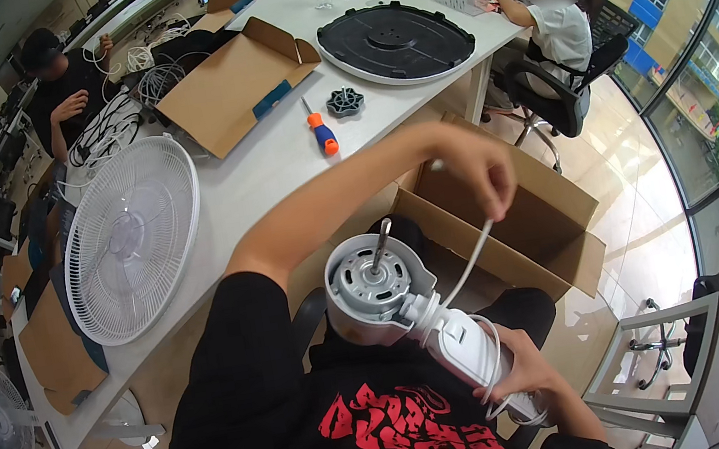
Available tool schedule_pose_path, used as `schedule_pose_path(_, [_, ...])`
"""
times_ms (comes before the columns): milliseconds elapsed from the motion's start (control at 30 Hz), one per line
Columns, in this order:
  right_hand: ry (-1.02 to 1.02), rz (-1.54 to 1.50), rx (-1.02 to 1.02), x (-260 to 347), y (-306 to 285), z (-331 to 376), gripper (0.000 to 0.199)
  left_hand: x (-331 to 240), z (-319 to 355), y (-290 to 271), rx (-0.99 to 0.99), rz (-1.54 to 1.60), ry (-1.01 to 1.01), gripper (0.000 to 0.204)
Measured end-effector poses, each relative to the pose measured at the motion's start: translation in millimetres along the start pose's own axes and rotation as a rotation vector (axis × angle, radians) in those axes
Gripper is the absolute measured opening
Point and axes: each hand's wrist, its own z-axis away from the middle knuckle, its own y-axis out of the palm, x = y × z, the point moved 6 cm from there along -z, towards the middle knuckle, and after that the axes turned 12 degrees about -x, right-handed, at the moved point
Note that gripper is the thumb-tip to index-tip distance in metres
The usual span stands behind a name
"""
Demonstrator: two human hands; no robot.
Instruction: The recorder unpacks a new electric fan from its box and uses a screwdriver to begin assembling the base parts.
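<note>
— Hands on the fan motor unit [385,290] now: where's it sitting?

— In the lap, off the tabletop's [275,158] near edge, beside the open cardboard box [509,230].

— Which way does it run?

— Long axis slants from the bare motor and shaft down to the white neck. Right hand [522,377] wraps that lower end.

— And the left hand [482,171]?

— Raised above, fingers pinching the white cord [468,264], lifted up from the neck.

— Nearer hand?

— Right, gripping the body itself.

White table [260,179] beyond hands: fan grille [131,240] far left, open carton [232,85], screwdriver [320,130] and black knob [345,101] nearest raised hand, black round base [395,41] beyond.
</note>
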Motion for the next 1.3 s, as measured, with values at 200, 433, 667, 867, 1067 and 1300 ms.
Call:
schedule_pose_path(200, [-0.011, -0.362, -0.355, 9, -45, -10, 0.12, 100, 70, 112, -0.274, 0.503, -0.261, 0.03])
schedule_pose_path(433, [-0.332, 0.137, -0.6, 47, -118, -118, 0.113, 24, 130, 72, -0.933, 0.565, -0.29, 0.03])
schedule_pose_path(667, [-0.399, 0.505, -0.727, 58, -160, -284, 0.102, 33, 139, -117, -1.275, 0.167, -0.255, 0.038])
schedule_pose_path(867, [-0.259, 0.782, -0.737, 68, -160, -425, 0.093, 121, 149, -212, -1.433, 0.322, -0.251, 0.04])
schedule_pose_path(1067, [-0.299, 1.002, -0.668, 77, -159, -515, 0.087, 171, 157, -257, -1.527, 0.705, -0.119, 0.046])
schedule_pose_path(1300, [-0.451, 1.067, -0.631, 69, -109, -593, 0.078, 226, 210, -282, -1.733, 0.681, -0.195, 0.051])
